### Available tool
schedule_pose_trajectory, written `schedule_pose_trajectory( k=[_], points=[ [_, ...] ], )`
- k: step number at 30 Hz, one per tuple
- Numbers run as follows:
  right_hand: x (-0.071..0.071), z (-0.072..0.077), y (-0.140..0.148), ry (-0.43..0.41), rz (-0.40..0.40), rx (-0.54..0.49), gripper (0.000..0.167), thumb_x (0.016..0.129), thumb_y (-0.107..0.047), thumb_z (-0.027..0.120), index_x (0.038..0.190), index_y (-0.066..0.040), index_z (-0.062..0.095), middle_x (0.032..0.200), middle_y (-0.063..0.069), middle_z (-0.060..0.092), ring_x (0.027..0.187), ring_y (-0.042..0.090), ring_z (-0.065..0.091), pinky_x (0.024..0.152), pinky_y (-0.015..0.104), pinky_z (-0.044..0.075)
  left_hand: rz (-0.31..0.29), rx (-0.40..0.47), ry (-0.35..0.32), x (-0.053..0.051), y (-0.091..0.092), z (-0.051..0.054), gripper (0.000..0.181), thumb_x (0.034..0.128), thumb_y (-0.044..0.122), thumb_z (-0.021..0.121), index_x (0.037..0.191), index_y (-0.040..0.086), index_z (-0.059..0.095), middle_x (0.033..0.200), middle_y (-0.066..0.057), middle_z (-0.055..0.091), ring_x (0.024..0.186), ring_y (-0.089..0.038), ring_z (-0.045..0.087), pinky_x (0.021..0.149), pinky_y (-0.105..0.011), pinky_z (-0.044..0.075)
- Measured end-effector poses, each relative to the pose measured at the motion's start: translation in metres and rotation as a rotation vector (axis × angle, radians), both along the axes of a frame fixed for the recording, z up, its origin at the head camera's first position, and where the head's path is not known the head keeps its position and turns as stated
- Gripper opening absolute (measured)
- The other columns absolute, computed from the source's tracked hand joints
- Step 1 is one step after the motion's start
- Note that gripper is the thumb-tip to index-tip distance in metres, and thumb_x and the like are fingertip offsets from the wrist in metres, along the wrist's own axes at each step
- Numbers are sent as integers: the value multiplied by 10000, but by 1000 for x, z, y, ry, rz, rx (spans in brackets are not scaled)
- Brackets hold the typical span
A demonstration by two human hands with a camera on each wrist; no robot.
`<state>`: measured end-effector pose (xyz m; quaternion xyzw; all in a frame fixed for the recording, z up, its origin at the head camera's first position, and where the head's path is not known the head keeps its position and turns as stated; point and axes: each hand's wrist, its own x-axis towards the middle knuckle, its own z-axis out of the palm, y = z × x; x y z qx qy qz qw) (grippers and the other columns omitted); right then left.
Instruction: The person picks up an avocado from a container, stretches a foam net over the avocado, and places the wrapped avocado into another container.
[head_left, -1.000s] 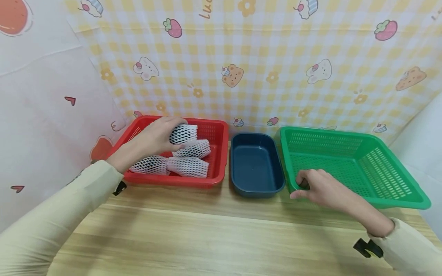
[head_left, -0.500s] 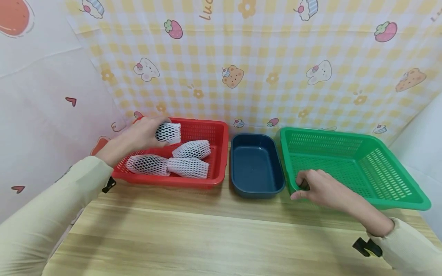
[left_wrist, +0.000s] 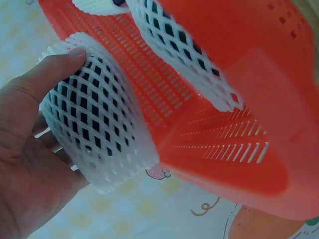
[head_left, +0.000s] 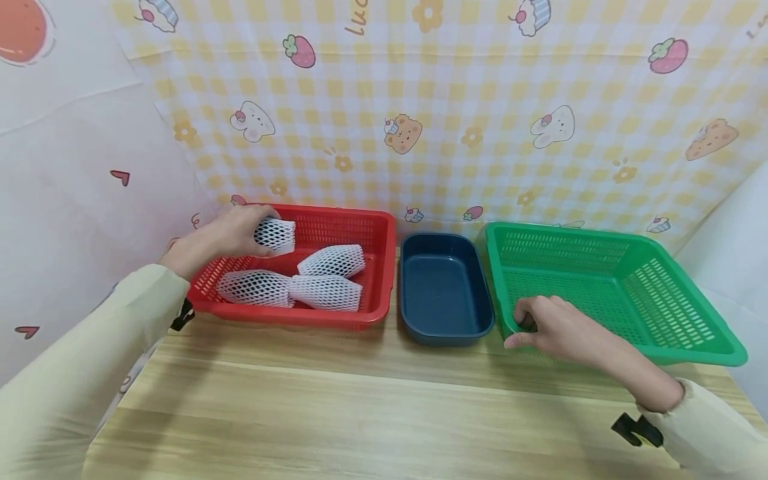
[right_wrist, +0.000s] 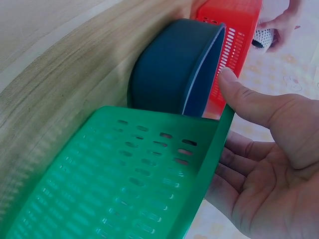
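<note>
In the head view my left hand [head_left: 237, 232] grips a dark object in a white foam net sleeve [head_left: 275, 236] over the back left part of the red basket [head_left: 288, 316]. The left wrist view shows the thumb on one side of this foam net sleeve [left_wrist: 94, 109] and fingers behind it; its contents look dark. Several more foam-netted pieces, such as one white foam net [head_left: 327, 292], lie on the basket floor. My right hand [head_left: 558, 327] holds the near left corner rim of the green basket [head_left: 600, 280], thumb and fingers on opposite sides of the rim.
A dark blue tub [head_left: 445, 293] stands between the two baskets on the wooden table [head_left: 384, 413]. Behind them hangs a yellow checked cloth [head_left: 444, 167] with printed cartoons. A white printed cloth [head_left: 90, 220] closes off the left side.
My left hand has moved leftward with the foam-netted object, away from the other netted pieces. The right hand has stayed at the green basket's rim.
</note>
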<state>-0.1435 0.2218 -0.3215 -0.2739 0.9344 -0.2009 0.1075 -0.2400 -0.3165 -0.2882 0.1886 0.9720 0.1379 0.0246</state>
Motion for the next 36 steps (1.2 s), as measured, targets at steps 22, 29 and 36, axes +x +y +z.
schedule_pose_trajectory(
  k=[22, 29, 36],
  points=[
    [0, 0, 0, 3, 22, -3, 368, 874, -296, 811, 765, -147, 493, 636, -86, 275, 541, 47, 234, 515, 262, 208, -27, -76, -185, -29, 11, -28, 571, 793, 118, 884, 1254, -65, 600, 1144, -224, 641, 1032, -383, 577, 953, -573, 476],
    [-1, 0, 0, 12, 28, -3, 383, 872, -295, 813, 759, -143, 481, 641, -85, 267, 545, 48, 228, 517, 264, 204, -20, -131, -196, -24, 9, -27, 565, 820, 90, 849, 1308, -53, 601, 1218, -247, 630, 1117, -423, 567, 996, -621, 430],
    [0, 0, 1, -2, 20, -5, 422, 869, -306, 812, 738, -128, 453, 645, -79, 224, 550, 55, 196, 526, 270, 184, -36, -123, -197, -20, 11, -15, 538, 856, 75, 816, 1325, -66, 594, 1240, -256, 624, 1142, -427, 565, 997, -624, 426]
  ],
)
